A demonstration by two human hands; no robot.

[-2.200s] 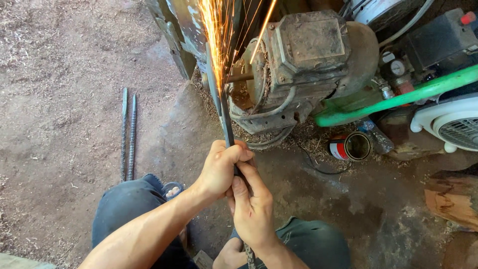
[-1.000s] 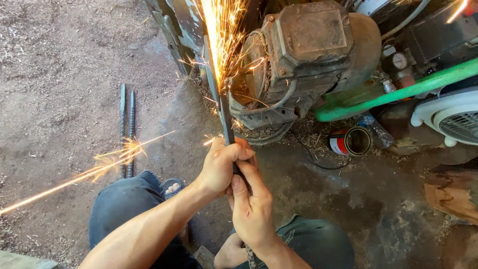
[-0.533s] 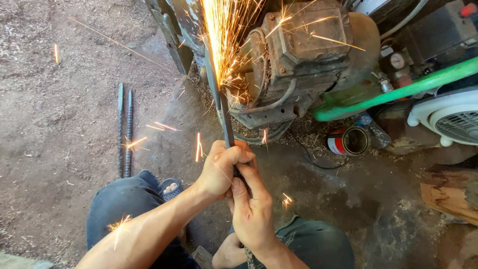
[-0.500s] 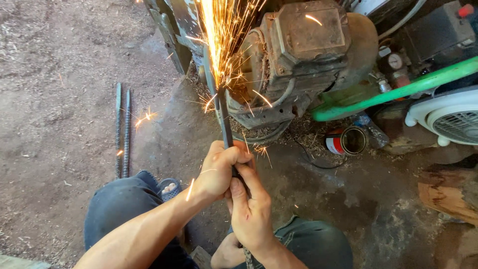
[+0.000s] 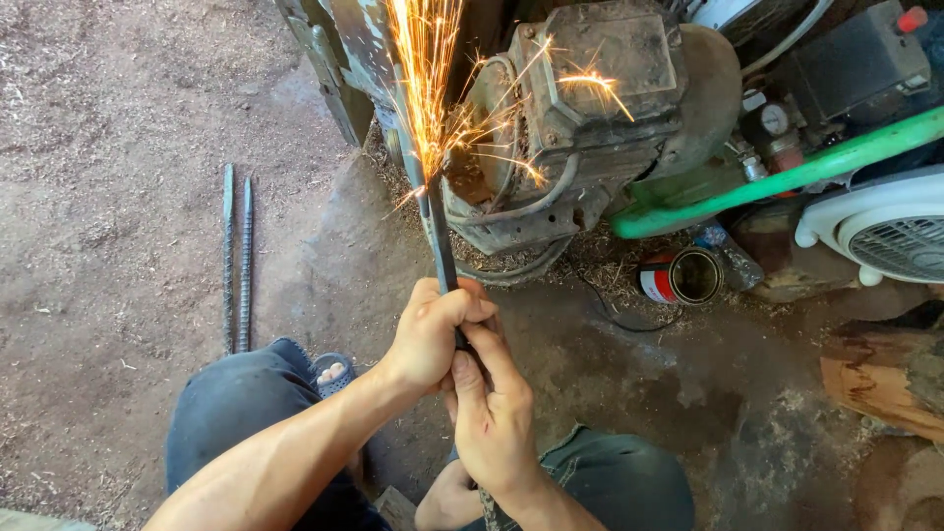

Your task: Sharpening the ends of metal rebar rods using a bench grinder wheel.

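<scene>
Both hands grip one dark metal rod (image 5: 440, 236) near the middle of the frame: the left hand (image 5: 430, 334) is wrapped tightly around it higher up, and the right hand (image 5: 489, 413) is closed around its lower end, just under the left one. The rod points up toward the upper centre, where its tip meets the grinding wheel beside the grey electric motor (image 5: 590, 108), and orange sparks (image 5: 428, 88) spray up and to the right from that point.

Several things could go wrong, I think. The hands are bare and sit near the sparks, so hot grains may burn the skin. If the tip catches on the wheel, the rod may jerk or twist out of the grip — the fingers would then be pulled toward the machine. The rod may also heat along its length. A toe in an open sandal (image 5: 332, 372) shows at the lower left of centre, unprotected from falling sparks.

As for packages, one round can (image 5: 683, 276) lies on its side at the right of centre — red and white label, open mouth facing the camera. Right of it lies a small clear bottle (image 5: 730, 254). Two ribbed steel bars (image 5: 236, 261) lie side by side on the dirt at the left.
</scene>
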